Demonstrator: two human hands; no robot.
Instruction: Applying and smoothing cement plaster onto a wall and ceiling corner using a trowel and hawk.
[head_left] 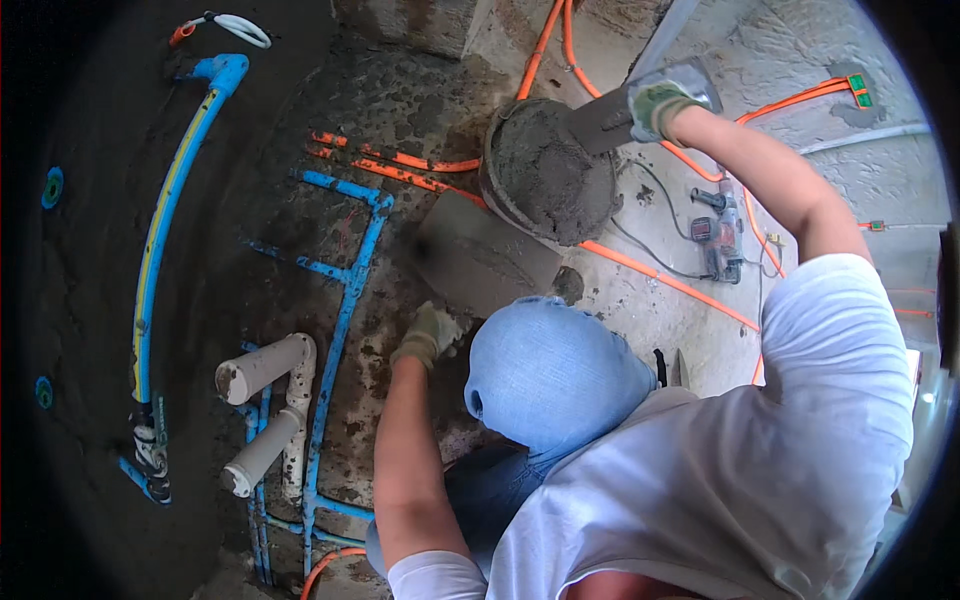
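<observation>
My left hand (428, 335), in a dirty work glove, grips the handle under a flat square board (487, 255) smeared with grey mortar; the fingers are curled tight around it, and the board tilts up just beside the bucket. My right hand (655, 105), also gloved, is closed around the handle of a trowel (600, 125), whose dark blade reaches over the rim of the bucket (550, 170) and touches the wet mortar heaped inside. The bucket sits on the rough concrete floor (640, 330), over orange conduits (660, 280). Left of my left arm, blue pipes (345, 300) run along the dark wall, with two white pipe stubs (265, 365) jutting out. A small power tool (718, 230) lies near my right forearm.
</observation>
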